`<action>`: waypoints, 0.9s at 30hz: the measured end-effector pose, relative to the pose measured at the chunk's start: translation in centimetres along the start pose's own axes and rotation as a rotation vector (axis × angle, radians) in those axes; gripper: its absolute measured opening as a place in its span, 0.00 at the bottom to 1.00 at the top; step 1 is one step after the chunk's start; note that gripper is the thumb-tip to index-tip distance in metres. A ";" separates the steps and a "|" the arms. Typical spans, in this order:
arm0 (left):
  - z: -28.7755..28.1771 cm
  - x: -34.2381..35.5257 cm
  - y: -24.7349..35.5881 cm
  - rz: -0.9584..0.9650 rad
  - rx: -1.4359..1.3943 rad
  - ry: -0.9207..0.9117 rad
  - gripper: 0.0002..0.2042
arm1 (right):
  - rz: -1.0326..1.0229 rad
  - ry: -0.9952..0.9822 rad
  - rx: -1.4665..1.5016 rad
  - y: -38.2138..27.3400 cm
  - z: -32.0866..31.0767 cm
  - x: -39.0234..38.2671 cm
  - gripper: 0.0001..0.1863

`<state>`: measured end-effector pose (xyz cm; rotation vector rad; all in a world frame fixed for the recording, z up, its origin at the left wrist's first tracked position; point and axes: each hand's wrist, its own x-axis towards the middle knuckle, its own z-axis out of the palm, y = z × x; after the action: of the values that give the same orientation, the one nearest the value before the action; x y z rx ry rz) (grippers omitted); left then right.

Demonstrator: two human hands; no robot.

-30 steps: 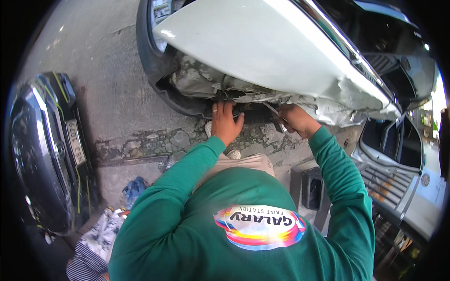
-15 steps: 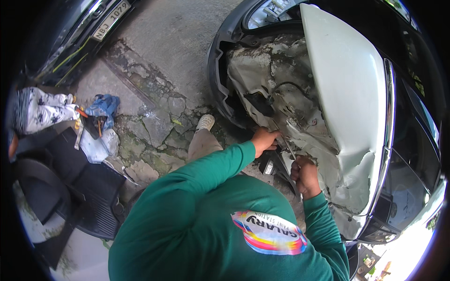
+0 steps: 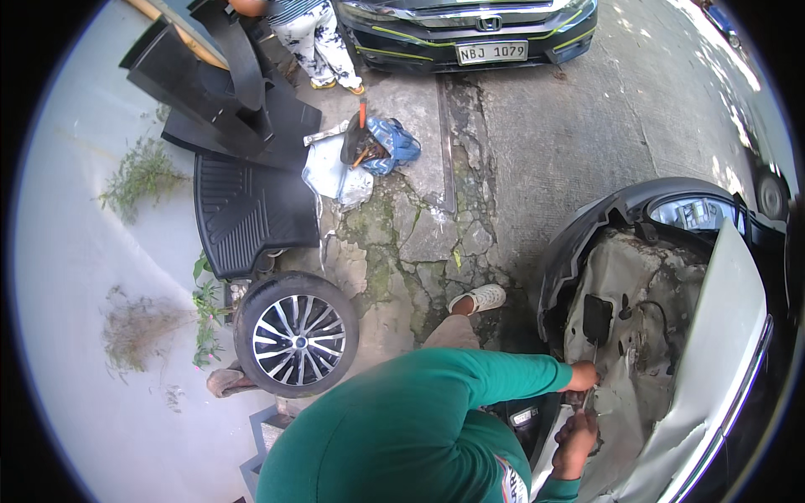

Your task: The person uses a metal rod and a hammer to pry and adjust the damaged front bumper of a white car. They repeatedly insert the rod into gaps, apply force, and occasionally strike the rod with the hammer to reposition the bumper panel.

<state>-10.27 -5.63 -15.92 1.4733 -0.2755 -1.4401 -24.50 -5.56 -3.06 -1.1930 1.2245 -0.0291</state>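
At the lower right, my left hand (image 3: 580, 376) is closed on a slim metal tool (image 3: 586, 399) inside the damaged car bodywork. My right hand (image 3: 575, 438) grips the tool's lower end, nearer my body. Above my hands, the crumpled, scuffed metal (image 3: 625, 277) has a dark rectangular opening (image 3: 597, 321). A white outer body panel (image 3: 725, 310) lies to their right, bent along its lower part. Dark plastic trim (image 3: 560, 251) curves round the left side of the opened area. My fingertips are small and partly hidden.
A loose wheel (image 3: 276, 318) lies left of me. Behind it are black mats and panels (image 3: 251, 210) and a blue bag (image 3: 394, 147) with tools. Another person (image 3: 302, 38) stands near a parked dark car (image 3: 394, 25) at the top. A white wall (image 3: 75, 251) runs along the left.
My view has swung left toward the wheel and wall, so the bodywork sits lower right. My left hand, spread on the edge a second ago, is now closed on the tool.
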 end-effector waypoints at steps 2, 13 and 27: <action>-0.3 0.0 0.6 -0.042 -0.016 -0.074 0.23 | -0.101 -0.001 -0.220 0.3 -0.8 0.6 0.06; 1.4 0.9 -2.3 0.240 0.399 -0.075 0.14 | -0.611 0.168 -0.684 5.3 -1.1 0.4 0.17; 1.4 -2.3 0.9 0.235 0.246 0.071 0.31 | -0.464 0.130 -0.815 -0.4 -2.8 -0.6 0.20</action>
<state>-11.63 -5.04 -13.48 1.6246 -0.5790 -1.1942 -26.51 -7.33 -1.97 -2.2016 1.0644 0.0550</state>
